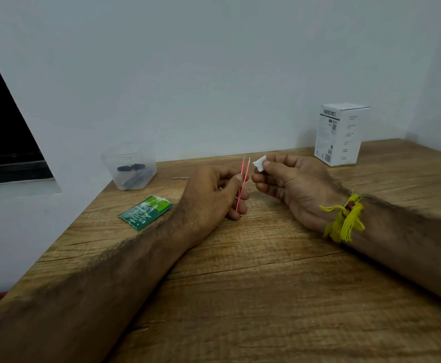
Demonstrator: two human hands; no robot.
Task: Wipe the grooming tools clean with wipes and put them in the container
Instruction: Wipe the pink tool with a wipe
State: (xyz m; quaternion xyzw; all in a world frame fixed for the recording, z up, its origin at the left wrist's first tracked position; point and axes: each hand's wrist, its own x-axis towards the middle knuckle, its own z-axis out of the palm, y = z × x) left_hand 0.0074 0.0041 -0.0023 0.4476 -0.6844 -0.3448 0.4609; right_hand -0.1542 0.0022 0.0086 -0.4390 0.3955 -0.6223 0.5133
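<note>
Red tweezers (242,183) stand tips-up, pinched in my left hand (211,195) above the desk (240,284). My right hand (292,184) grips a folded wipe (259,163) just beside the tips. Wiping is in hand, I judge; next, close the wipe around the prongs, then reach left to the container (130,166).

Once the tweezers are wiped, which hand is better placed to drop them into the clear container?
Probably the left. The left hand already pinches the red tweezers, and the clear container stands on its side of the table. The right hand holds the wipe and is farther away.
</note>
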